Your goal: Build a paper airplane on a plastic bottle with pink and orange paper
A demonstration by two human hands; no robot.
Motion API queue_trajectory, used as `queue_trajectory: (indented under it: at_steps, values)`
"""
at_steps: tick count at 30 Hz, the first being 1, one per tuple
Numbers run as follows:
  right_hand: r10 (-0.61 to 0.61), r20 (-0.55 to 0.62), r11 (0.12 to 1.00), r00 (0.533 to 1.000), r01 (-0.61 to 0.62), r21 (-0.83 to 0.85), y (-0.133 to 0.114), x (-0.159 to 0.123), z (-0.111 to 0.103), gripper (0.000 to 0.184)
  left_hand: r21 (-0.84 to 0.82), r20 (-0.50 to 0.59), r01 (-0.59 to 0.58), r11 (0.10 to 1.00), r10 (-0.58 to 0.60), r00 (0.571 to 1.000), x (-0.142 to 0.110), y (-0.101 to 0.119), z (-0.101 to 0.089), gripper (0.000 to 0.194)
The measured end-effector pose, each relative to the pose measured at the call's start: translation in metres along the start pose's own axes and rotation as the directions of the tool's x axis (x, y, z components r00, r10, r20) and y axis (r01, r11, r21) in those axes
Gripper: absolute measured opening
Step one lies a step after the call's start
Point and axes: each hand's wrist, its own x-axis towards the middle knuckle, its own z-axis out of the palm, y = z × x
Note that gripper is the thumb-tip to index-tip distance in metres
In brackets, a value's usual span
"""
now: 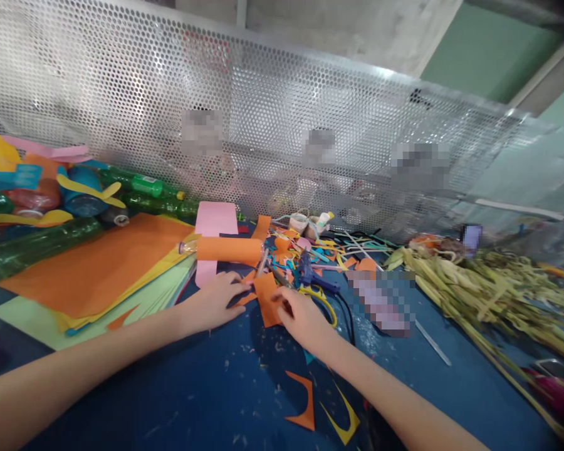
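Note:
My right hand (305,318) pinches the right edge of an orange strip of paper (266,302) low over the blue table. My left hand (214,302) lies to the left with its fingers apart, the tips at small orange paper scraps (248,298). Just behind the hands is a clear plastic bottle wrapped in orange paper (230,249), on its side across a pink paper piece (216,218). Yellow-handled scissors (329,308) are partly hidden by my right hand. Beyond them rests a dark blue glue gun (316,275) with a black cord.
Stacked coloured paper sheets (108,266) lie at left, near green bottles (141,185) and paper-decorated bottles (82,191). Cut scraps (286,247) crowd the back middle. Dried husks (479,294) cover the right. A perforated metal screen (263,113) bounds the far side. Orange (305,401) and yellow offcuts (345,419) lie in front.

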Motion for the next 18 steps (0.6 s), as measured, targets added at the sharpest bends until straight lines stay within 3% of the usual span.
queue_trajectory:
  at_steps: [2,6,13,18]
  values:
    - [-0.003,-0.008,0.999,1.000,0.003,-0.044,0.000,0.000,0.000,0.018,0.012,0.059,-0.005,1.000,0.004,0.998,-0.003,0.002,-0.002,0.029]
    - [-0.010,-0.002,0.998,1.000,0.009,-0.061,0.000,0.002,-0.001,0.009,-0.020,0.092,-0.012,1.000,0.014,0.996,-0.001,0.005,-0.005,0.029]
    - [-0.093,0.044,0.982,0.995,0.099,-0.158,-0.013,0.014,0.003,0.057,-0.249,0.033,0.154,0.956,-0.150,0.988,0.007,0.001,0.001,0.028]
    - [-0.092,0.139,0.945,0.986,0.130,-0.299,-0.025,0.031,0.008,0.048,-0.385,0.014,0.175,0.906,-0.184,0.983,0.009,-0.005,0.008,0.020]
